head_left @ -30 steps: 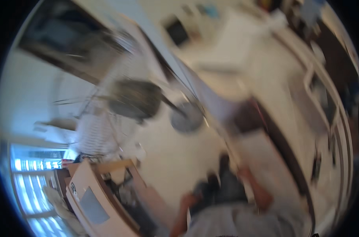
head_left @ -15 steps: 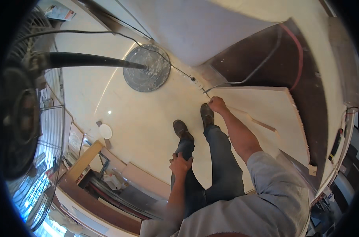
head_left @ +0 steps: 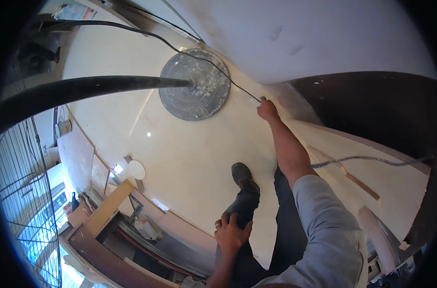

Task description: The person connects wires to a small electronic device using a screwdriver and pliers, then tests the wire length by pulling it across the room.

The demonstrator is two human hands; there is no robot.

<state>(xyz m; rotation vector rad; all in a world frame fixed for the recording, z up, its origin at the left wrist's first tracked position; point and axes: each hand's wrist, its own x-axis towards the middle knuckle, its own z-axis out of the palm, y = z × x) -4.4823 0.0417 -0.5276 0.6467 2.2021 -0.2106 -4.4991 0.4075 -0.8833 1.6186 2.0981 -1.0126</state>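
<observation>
My right hand (head_left: 268, 110) reaches far forward, its fingers closed on the black power cord (head_left: 204, 58) close to its near end. Whether a plug or socket sits inside the grip is hidden by the fingers. My left hand (head_left: 232, 234) rests on my left knee with its fingers spread and holds nothing. To the left of my right hand stands the round, dusty fan base (head_left: 195, 85), with the black cord passing over it. From that base the black fan pole (head_left: 98, 90) stretches out to the left.
A grey cable (head_left: 372, 159) runs out from under my right arm over a pale board (head_left: 396, 187). Dark brown panelling (head_left: 372, 103) lies at the right. A wire fan guard (head_left: 24, 168) is at the left, above a wooden cabinet (head_left: 108, 254). A white disc (head_left: 137, 170) lies on the floor.
My right hand has moved forward, from beside the power strip to the black cord. The strip no longer shows. My view has shifted nearer to the fan base. My left hand stays on the knee.
</observation>
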